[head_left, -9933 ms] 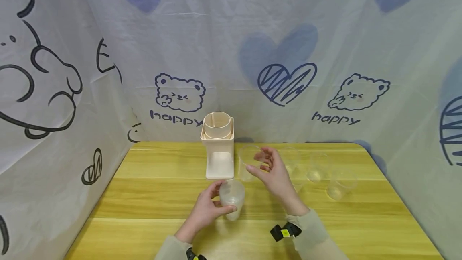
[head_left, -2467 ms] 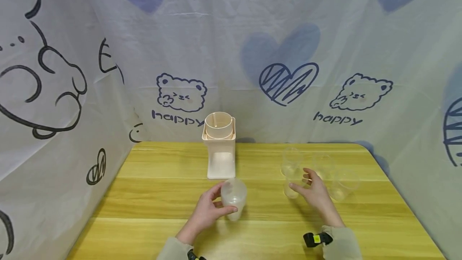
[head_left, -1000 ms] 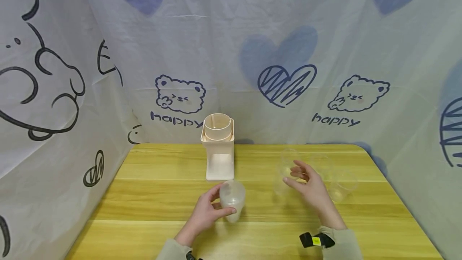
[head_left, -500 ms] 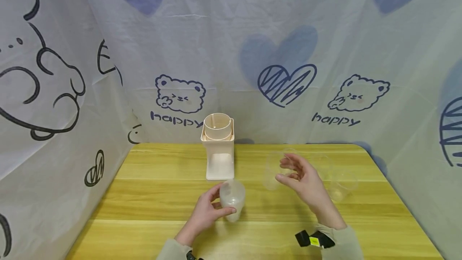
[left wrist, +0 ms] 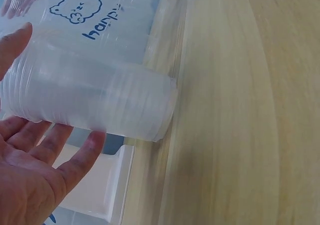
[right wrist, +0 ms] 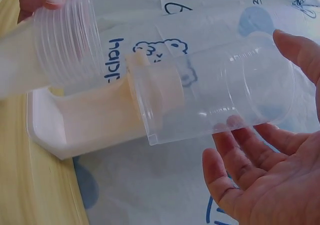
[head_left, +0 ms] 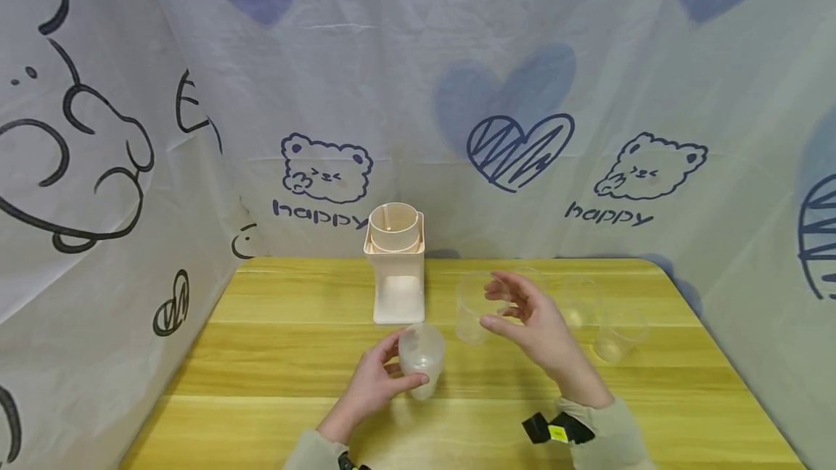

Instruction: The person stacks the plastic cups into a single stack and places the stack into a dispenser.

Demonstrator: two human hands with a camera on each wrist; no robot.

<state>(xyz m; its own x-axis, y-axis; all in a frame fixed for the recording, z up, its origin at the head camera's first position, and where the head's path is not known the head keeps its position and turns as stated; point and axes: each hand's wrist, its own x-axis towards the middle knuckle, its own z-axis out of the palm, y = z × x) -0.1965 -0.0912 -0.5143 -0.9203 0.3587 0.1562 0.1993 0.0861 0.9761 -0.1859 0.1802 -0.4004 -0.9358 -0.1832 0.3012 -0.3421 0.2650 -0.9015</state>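
Left hand [head_left: 374,377] and right hand [head_left: 534,323] are reaching over the table [head_left: 294,354], where a cream holder [head_left: 399,299] is standing; the left, half curled, is gripping a nested cup stack [left wrist: 95,92], the right, likewise, is holding up a single clear cup [right wrist: 210,102] near the holder

The stacked cups [head_left: 421,357] were cloudy plastic, ribbed where their rims crowded together. The single cup [right wrist: 210,97] was clear, glossy plastic, with bright highlights on its smooth wall. The stand [head_left: 398,265] looked like smooth plastic with a soft sheen. The table [head_left: 287,365] showed smooth, satiny wood grain; the hanging sheet [head_left: 405,85] was creased and cloth-like, the sleeve [head_left: 607,437] matt cloth.
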